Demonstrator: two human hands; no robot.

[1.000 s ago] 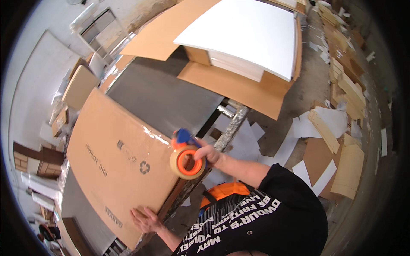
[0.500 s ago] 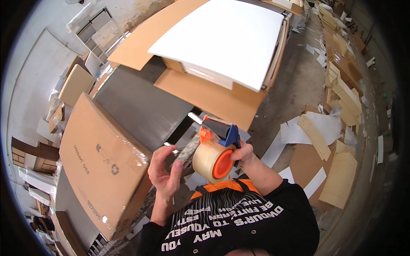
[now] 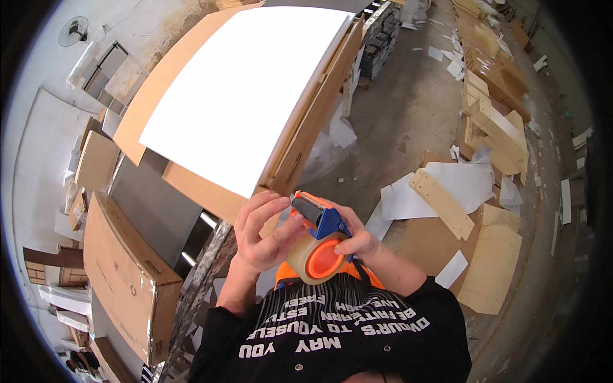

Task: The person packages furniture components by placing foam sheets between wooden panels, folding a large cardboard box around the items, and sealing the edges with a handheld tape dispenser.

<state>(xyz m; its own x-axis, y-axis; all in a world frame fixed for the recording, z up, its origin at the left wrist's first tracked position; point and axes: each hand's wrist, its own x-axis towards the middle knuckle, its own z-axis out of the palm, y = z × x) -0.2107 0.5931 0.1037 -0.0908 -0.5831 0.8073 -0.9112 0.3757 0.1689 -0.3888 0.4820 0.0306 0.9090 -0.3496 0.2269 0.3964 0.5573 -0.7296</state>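
Note:
My right hand (image 3: pixel 359 237) grips a blue-and-orange tape dispenser (image 3: pixel 329 222) in front of my torso. On its orange hub sits a wide roll of clear tape (image 3: pixel 297 260). Close against the dispenser's left side is my left hand (image 3: pixel 260 235), palm turned inward. Its fingers are bent, with thumb and forefinger apart near the orange front end; whether they touch the tape is hard to make out. Beyond both hands lies an open cardboard carton (image 3: pixel 195 193) with its flaps spread. A large white panel (image 3: pixel 246 96) rests on top of it.
A dark grey conveyor surface (image 3: pixel 153 207) runs under the carton. At the left stands a sealed brown carton (image 3: pixel 124 274). Board offcuts (image 3: pixel 442 203) and white sheets (image 3: pixel 402 203) litter the floor at right. A wall fan (image 3: pixel 73 30) hangs at far left.
My left hand has come up to the dispenser's front end. The dispenser has turned slightly in my right hand. The view has swung right, so the cartons appear farther left.

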